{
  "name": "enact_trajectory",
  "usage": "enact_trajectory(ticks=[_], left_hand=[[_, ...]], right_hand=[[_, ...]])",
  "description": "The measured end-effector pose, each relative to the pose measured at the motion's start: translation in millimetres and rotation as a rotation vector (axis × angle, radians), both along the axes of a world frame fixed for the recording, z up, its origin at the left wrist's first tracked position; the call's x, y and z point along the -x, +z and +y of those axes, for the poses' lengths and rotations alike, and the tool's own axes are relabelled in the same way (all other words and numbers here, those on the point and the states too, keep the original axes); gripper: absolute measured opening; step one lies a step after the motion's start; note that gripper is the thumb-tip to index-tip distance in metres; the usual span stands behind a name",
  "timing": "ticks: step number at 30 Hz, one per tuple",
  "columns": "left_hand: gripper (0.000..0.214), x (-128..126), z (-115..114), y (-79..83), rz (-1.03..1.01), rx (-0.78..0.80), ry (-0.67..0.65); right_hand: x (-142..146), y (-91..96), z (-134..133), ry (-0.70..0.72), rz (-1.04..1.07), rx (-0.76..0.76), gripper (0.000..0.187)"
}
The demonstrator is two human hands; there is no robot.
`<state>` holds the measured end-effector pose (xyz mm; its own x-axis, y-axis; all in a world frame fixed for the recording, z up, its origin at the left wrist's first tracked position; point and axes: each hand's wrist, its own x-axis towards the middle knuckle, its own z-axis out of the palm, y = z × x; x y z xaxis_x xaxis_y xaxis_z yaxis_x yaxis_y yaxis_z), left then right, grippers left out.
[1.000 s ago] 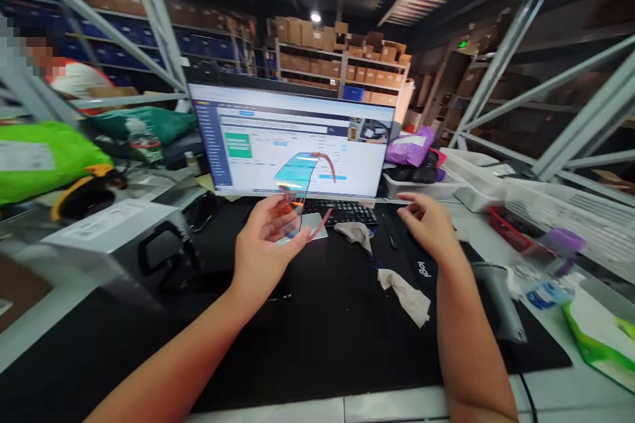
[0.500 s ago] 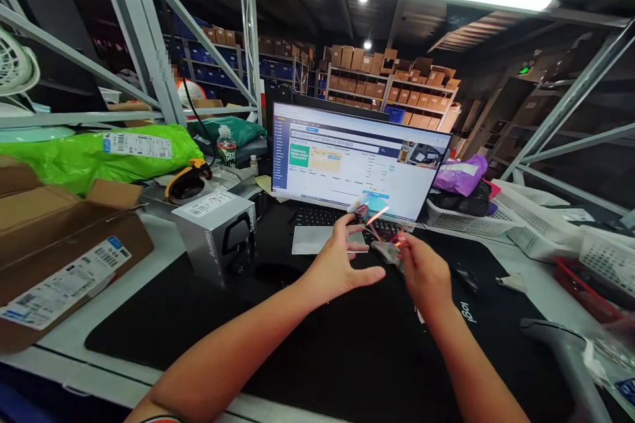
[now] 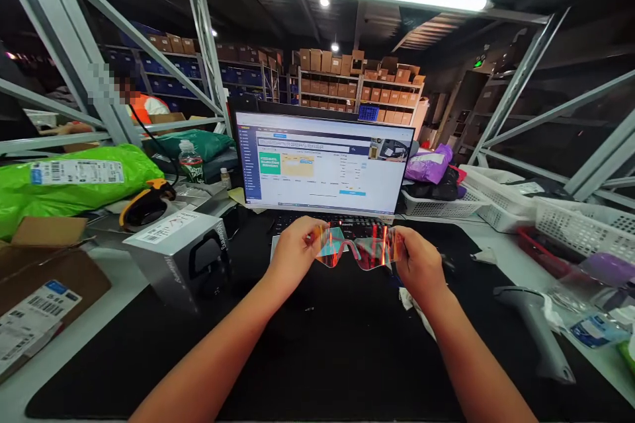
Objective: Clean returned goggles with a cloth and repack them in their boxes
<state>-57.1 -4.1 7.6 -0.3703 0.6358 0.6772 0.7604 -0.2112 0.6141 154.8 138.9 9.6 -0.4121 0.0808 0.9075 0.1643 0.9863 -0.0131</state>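
Note:
A pair of tinted, see-through wraparound sunglasses [image 3: 372, 248] with red-orange reflections is stretched between my hands above the black desk mat [image 3: 322, 357]. My left hand [image 3: 295, 248] is closed on the left end, and my right hand [image 3: 421, 258] grips the right end. Behind the glasses are the keyboard [image 3: 342, 225], partly covered, and a lit monitor [image 3: 317, 172]. Under my right wrist lies a crumpled whitish piece [image 3: 414, 307], partly hidden by the arm.
On the left stand a grey printed box [image 3: 176, 264], black-and-orange goggles [image 3: 149, 207], an opened cardboard box [image 3: 54, 284] and a green parcel [image 3: 84, 175]. A grey barcode scanner [image 3: 538, 330] and white baskets [image 3: 580, 221] are on the right. Further back sits a person in an orange vest [image 3: 146, 106].
My left hand has gone from spread fingers to gripping the glasses, which now face forward between both hands. The view has shifted, so the monitor appears further left.

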Motion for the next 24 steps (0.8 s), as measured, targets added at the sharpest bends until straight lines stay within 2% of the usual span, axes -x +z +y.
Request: enact_trajectory(ticks=[8, 12, 15, 17, 19, 21, 24], left_hand=[[0.017, -0.5, 0.4, 0.4, 0.038, -0.093, 0.016], [0.021, -12.1, -2.9, -3.7, -0.129, -0.192, -0.007], [0.034, -27.7, -8.0, -7.5, -0.280, -0.301, -0.095], [0.038, -37.2, -11.2, -9.1, -0.289, -0.335, -0.146], [0.036, -42.5, -13.1, -9.7, -0.249, -0.341, -0.167], [0.031, -42.5, -12.9, -9.2, -0.210, -0.351, -0.139], [0.031, -34.0, -9.2, -7.6, -0.192, -0.366, -0.040]], right_hand=[[-5.6, 1.8, -0.6, -0.024, -0.007, 0.101, 0.032], [-5.0, 3.0, 0.2, -0.061, 0.033, 0.220, 0.027], [-0.6, 0.6, 3.9, 0.026, 0.005, 0.360, 0.017], [3.4, -1.9, 5.5, 0.088, 0.008, 0.498, 0.012], [6.5, -4.3, 6.2, 0.160, 0.031, 0.664, 0.013], [8.6, -6.6, 6.8, 0.244, 0.067, 0.808, 0.016], [11.1, -10.1, 8.1, 0.355, 0.174, 0.927, 0.016]])
